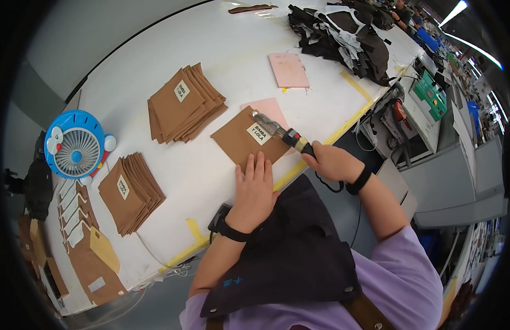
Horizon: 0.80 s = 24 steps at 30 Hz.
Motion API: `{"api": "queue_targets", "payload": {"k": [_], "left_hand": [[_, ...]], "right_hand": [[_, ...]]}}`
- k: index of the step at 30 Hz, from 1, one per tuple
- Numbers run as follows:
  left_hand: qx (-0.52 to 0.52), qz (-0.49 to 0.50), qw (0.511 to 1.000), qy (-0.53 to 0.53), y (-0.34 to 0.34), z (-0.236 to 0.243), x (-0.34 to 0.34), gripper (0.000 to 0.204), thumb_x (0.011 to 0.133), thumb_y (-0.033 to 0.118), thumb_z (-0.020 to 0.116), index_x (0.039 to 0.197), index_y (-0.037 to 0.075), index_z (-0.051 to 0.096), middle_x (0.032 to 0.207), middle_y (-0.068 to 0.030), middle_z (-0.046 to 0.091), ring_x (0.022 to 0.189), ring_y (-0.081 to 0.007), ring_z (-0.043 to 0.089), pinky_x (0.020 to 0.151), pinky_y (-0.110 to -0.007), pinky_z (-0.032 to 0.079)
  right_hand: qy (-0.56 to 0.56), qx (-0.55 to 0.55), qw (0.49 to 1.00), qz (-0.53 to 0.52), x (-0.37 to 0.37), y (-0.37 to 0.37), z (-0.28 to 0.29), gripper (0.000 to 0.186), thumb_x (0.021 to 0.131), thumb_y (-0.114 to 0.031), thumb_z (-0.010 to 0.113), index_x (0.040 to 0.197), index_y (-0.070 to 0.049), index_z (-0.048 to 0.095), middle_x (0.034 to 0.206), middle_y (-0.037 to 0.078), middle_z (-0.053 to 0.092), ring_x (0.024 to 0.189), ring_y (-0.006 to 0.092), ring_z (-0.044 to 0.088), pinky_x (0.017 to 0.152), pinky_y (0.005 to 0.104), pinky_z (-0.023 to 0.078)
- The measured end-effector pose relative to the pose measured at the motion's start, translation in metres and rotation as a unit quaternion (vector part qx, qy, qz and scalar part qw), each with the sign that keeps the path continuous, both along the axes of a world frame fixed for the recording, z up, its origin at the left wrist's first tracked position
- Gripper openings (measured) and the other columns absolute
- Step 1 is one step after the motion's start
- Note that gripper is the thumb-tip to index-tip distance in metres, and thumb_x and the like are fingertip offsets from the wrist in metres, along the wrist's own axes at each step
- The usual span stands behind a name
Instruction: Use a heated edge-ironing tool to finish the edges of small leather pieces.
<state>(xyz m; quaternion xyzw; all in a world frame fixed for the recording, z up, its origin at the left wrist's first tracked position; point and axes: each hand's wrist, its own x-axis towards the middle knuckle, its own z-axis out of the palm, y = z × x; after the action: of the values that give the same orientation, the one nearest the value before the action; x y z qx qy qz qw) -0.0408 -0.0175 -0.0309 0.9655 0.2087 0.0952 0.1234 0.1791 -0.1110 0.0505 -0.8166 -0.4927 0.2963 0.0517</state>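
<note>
A brown flat piece with a white printed label lies at the table's near edge, partly over a pink sheet. My left hand presses flat on its lower edge, fingers stretched out. In my right hand is a corded tool with a silver metal barrel and a black handle, my fingers wrapped around it. The barrel reaches over the piece, its tip just above the label; whether it touches the surface I cannot tell.
Two stacks of labelled brown pieces stand to the left. Beyond them are a blue fan and brown parts with white cords. Another pink sheet lies farther back, near a dark scrap heap. Yellow tape lines the table edge.
</note>
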Motion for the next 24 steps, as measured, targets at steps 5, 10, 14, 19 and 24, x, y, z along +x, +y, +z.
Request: {"api": "queue_targets", "payload": {"k": [5, 10, 14, 19, 24], "left_hand": [[-0.007, -0.009, 1.000, 0.005, 0.002, 0.003, 0.000, 0.078, 0.087, 0.031, 0.075, 0.147, -0.006, 0.043, 0.159, -0.0266, 0.035, 0.148, -0.0422, 0.032, 0.118, -0.062, 0.027], [-0.010, -0.012, 1.000, 0.012, 0.001, 0.008, 0.000, 0.078, 0.087, 0.030, 0.076, 0.147, -0.006, 0.043, 0.158, -0.0268, 0.035, 0.148, -0.0427, 0.032, 0.117, -0.062, 0.028], [-0.010, -0.014, 1.000, 0.008, 0.003, 0.008, 0.001, 0.077, 0.086, 0.030, 0.076, 0.146, -0.006, 0.043, 0.158, -0.0268, 0.035, 0.148, -0.0428, 0.032, 0.117, -0.061, 0.028], [-0.012, -0.019, 1.000, -0.004, 0.005, 0.006, -0.001, 0.077, 0.087, 0.031, 0.076, 0.146, -0.006, 0.043, 0.158, -0.0264, 0.035, 0.147, -0.0423, 0.033, 0.117, -0.059, 0.029], [-0.018, -0.026, 0.999, 0.013, 0.004, 0.009, -0.004, 0.078, 0.087, 0.031, 0.076, 0.146, -0.006, 0.043, 0.159, -0.0265, 0.035, 0.147, -0.0424, 0.033, 0.117, -0.059, 0.029]], "right_hand": [[-0.029, -0.016, 0.999, -0.016, -0.014, -0.072, 0.017, 0.045, 0.104, -0.042, 0.052, 0.102, 0.002, 0.051, 0.081, 0.025, 0.066, 0.079, 0.0441, 0.066, 0.071, 0.0515, 0.052], [-0.048, 0.017, 0.998, 0.022, 0.002, -0.047, 0.002, 0.045, 0.104, -0.042, 0.051, 0.101, 0.004, 0.052, 0.080, 0.024, 0.066, 0.077, 0.0445, 0.066, 0.070, 0.0505, 0.053], [0.004, 0.030, 0.999, 0.022, 0.014, 0.012, 0.000, 0.047, 0.107, -0.040, 0.046, 0.099, 0.006, 0.050, 0.064, 0.016, 0.063, 0.053, 0.0280, 0.066, 0.057, 0.0405, 0.053], [-0.009, 0.021, 0.999, 0.023, 0.015, 0.008, -0.001, 0.048, 0.107, -0.040, 0.046, 0.101, 0.007, 0.051, 0.068, 0.019, 0.065, 0.057, 0.0317, 0.068, 0.061, 0.0424, 0.054], [-0.030, 0.014, 0.999, 0.017, 0.008, 0.005, 0.003, 0.045, 0.105, -0.038, 0.048, 0.099, 0.007, 0.055, 0.069, 0.019, 0.067, 0.059, 0.0342, 0.069, 0.065, 0.0444, 0.056]]}}
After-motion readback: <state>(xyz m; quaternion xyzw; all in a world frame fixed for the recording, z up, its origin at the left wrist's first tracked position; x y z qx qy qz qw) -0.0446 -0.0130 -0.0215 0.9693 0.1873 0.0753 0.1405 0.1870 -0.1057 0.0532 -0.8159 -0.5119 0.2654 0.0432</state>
